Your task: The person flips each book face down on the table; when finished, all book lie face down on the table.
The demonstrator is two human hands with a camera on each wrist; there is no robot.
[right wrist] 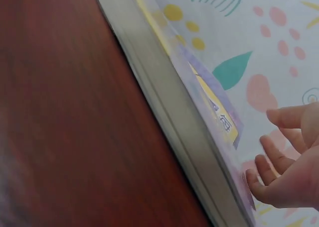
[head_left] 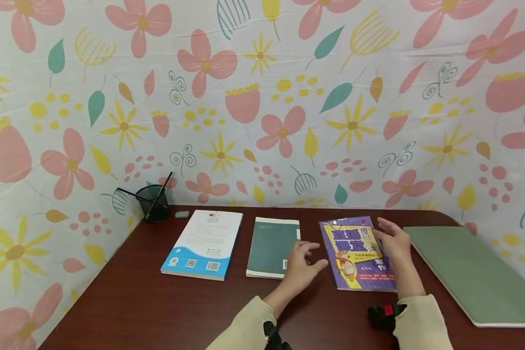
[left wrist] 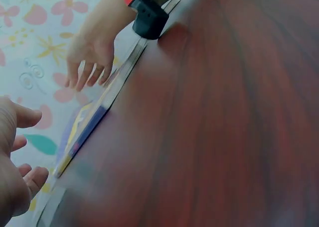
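Note:
A purple book (head_left: 354,255) with a yellow title panel lies face up on the brown table. My right hand (head_left: 395,245) is over its right edge, fingers loosely spread; in the right wrist view, the fingers (right wrist: 271,162) hold nothing. To the book's left, my left hand (head_left: 301,267) hovers with parted fingers and thumb, overlapping the lower right corner of a dark green book (head_left: 271,248). The left wrist view shows the left hand (left wrist: 15,172) empty too, with the purple book's edge (left wrist: 84,132) beyond it.
Left of the green book lies a white and blue book (head_left: 205,243). A black mesh pen holder (head_left: 155,204) and a small grey eraser-like block (head_left: 182,214) stand at the back left. A large green pad (head_left: 477,272) lies on the right. Flower-patterned cloth (head_left: 280,97) hangs behind the table (head_left: 157,316).

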